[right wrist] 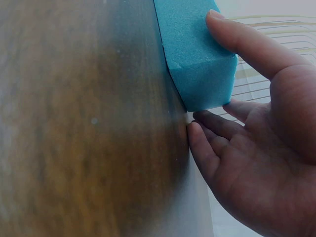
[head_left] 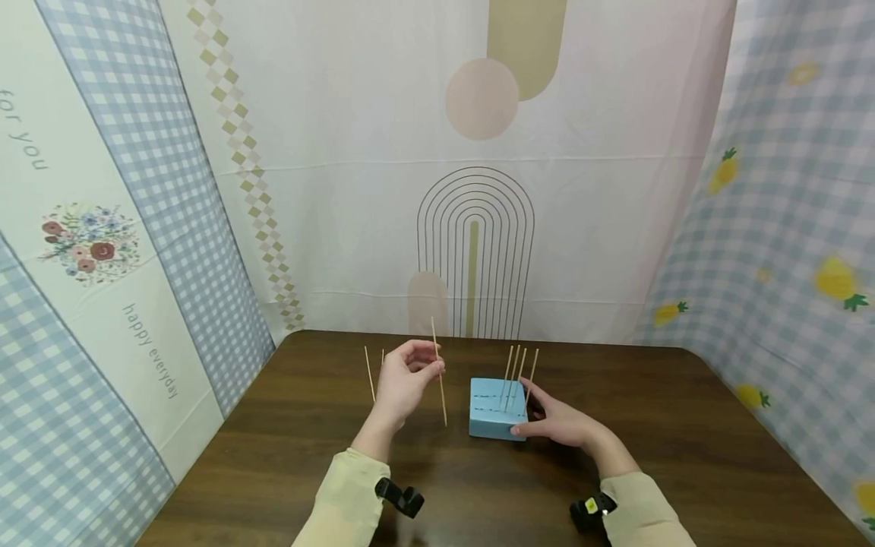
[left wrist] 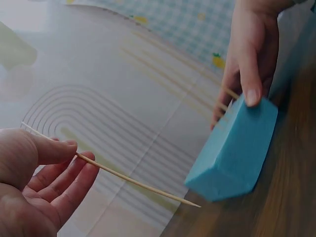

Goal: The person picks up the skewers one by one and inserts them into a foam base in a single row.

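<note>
My left hand (head_left: 402, 386) pinches a thin bamboo skewer (left wrist: 129, 179) between thumb and fingers. The skewer is nearly upright in the head view, with its pointed tip downward, apart from the block. To its right sits a light blue foam block (head_left: 494, 428) on the table. Several skewers (head_left: 511, 374) stand up from the right part of its top, beside rows of dark marks. My right hand (head_left: 562, 422) grips the block at its right end, thumb (right wrist: 247, 42) on the front face and a finger at the back corner.
Past my left hand, more thin skewers (head_left: 369, 372) stick up; what holds them is hidden by the hand. A brown wooden table (head_left: 287, 448) lies under everything. A patterned cloth (head_left: 355, 228) hangs behind it, with checked cloths at both sides.
</note>
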Tool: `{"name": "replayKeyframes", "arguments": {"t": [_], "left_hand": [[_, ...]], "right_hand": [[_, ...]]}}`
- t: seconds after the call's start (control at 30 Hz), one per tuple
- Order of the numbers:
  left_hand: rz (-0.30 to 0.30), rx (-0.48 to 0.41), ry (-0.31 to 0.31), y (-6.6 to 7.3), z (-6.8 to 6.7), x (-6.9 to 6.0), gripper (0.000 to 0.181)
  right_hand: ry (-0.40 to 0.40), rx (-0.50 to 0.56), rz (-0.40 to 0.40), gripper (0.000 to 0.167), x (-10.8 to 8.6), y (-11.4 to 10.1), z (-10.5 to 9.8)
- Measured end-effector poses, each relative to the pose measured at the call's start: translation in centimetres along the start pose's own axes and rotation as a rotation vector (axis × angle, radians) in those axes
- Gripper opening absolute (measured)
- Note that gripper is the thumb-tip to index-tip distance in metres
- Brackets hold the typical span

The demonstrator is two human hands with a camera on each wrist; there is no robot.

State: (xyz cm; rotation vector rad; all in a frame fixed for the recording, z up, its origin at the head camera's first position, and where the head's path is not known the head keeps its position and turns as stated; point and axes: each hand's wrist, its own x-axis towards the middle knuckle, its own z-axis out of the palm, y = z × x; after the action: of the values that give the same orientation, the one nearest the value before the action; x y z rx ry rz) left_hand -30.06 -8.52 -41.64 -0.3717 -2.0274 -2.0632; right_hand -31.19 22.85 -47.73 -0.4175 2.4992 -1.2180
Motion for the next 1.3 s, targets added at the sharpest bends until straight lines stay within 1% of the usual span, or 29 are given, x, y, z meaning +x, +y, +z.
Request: {"name": "replayKeyframes", "arguments": {"t": [0.13, 0.27, 0.37, 0.53, 0.67, 0.83, 1.07, 1.3], "left_hand": [[0.038, -0.020, -0.021, 0.2, 1.4, 0.1, 0.022], [0.045, -0.057, -0.037, 0.4, 2.6, 0.2, 0.022], [0.057, -0.072, -0.060, 0.5, 3.4, 0.2, 0.022], [0.087, -0.073, -0.094, 0.5, 4.8, 0.0, 0.022], [0.112, -0.052, -0.110, 0.4, 5.8, -0.3, 0.023], [0.121, -0.020, -0.120, 0.1, 6.3, -0.5, 0.022], [0.119, -0.006, -0.140, -0.3, 6.5, -0.5, 0.022], [0.115, 0.034, -0.154, -0.7, 6.6, -0.6, 0.021]], "right_hand": [[0.003, 0.005, -0.007, 0.111, -0.1, 0.0, 0.0], [0.006, 0.010, -0.007, 0.110, -0.1, 0.0, 0.1], [0.010, 0.009, -0.001, 0.110, -0.1, 0.0, 0.2], [0.012, 0.013, -0.001, 0.110, -0.1, 0.0, 0.4], [0.014, 0.014, -0.001, 0.110, -0.1, 0.0, 0.4], [0.015, 0.017, 0.005, 0.110, -0.1, -0.2, 0.4], [0.011, 0.024, 0.011, 0.110, 0.0, -0.1, 0.3], [0.004, 0.016, 0.018, 0.111, 0.2, 0.1, 0.3]]}}
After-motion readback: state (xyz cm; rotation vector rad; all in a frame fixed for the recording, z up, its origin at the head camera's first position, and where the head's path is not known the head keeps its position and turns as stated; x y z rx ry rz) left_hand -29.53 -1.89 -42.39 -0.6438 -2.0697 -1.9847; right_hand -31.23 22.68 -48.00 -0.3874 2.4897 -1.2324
